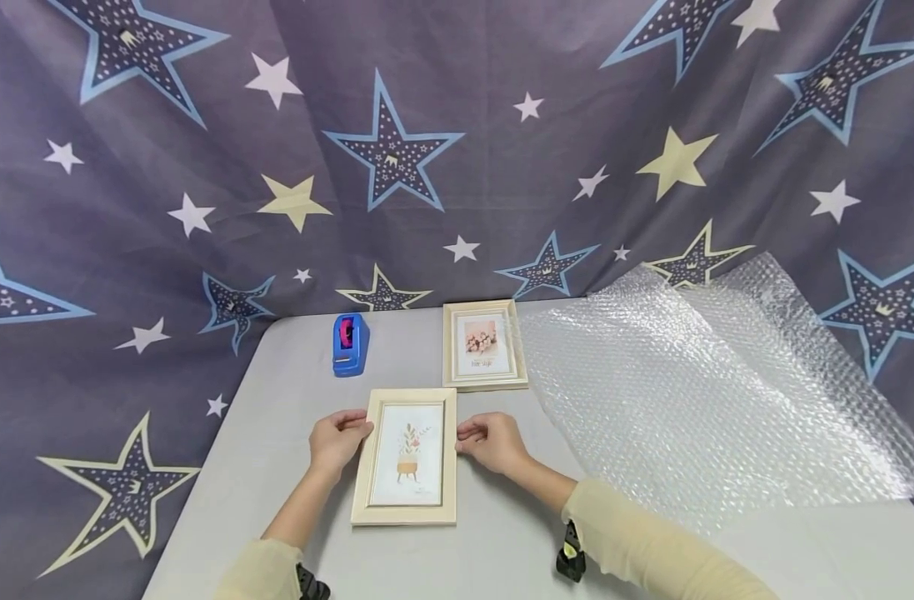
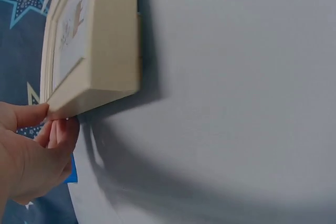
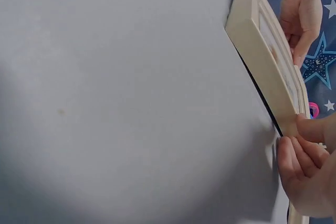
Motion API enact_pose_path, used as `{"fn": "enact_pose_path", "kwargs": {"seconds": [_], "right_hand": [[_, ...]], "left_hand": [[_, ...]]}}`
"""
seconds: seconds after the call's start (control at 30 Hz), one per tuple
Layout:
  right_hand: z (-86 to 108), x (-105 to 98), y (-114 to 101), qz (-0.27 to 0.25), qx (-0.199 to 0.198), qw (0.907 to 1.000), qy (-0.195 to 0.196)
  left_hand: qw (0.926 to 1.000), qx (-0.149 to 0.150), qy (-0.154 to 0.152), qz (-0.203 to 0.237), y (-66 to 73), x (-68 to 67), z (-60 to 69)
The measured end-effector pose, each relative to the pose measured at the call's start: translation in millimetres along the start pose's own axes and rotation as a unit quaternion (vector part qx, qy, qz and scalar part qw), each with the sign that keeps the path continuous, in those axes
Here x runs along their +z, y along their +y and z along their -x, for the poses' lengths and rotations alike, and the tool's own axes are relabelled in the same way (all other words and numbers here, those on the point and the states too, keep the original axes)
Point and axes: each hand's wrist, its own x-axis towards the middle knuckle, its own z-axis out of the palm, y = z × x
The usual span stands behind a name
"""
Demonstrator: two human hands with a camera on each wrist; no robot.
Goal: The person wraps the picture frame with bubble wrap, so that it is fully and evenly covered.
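The plant-print frame (image 1: 407, 446), seven o'clock from the flower-print frame (image 1: 485, 346), is pinched by the left hand (image 1: 337, 442) at nine, the right hand (image 1: 496, 442) at three; uneven fingertip pressure could drop it against the worktop (image 1: 299, 362).

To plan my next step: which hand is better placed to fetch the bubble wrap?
Probably the right hand: the bubble wrap lies nearer to it, while the left hand is across the potted-plant picture frame. Both hands grip that frame's sides, so the right would first need to let go.
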Motion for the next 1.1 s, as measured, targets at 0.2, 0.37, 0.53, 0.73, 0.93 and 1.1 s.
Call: {"fn": "enact_pose_path", "kwargs": {"seconds": [0.2,0.37,0.53,0.73,0.93,1.1], "right_hand": [[2.5,2,4,-0.043,0.029,0.9985,-0.015],[4.1,2,4,-0.082,0.028,0.9962,0.006],[2.6,-3,-1,-0.140,0.070,0.9864,0.050],[-2.6,-13,-4,-0.234,0.149,0.9575,0.079],[-3.6,-31,-4,-0.276,0.200,0.9347,0.101],[-2.6,-50,-3,-0.287,0.230,0.9221,0.119]], "left_hand": [[0.9994,-0.002,0.001,0.033,10.0,-3.6,0.5],[0.9993,0.004,0.012,0.034,19.8,-5.5,0.3],[0.9985,0.010,0.023,0.048,32.5,-1.4,0.2],[0.9965,0.024,0.029,0.074,48.2,8.2,-2.1],[0.9925,0.016,0.007,0.121,62.0,21.8,-2.5],[0.9845,-0.006,-0.032,0.172,76.2,36.7,-2.6]]}}
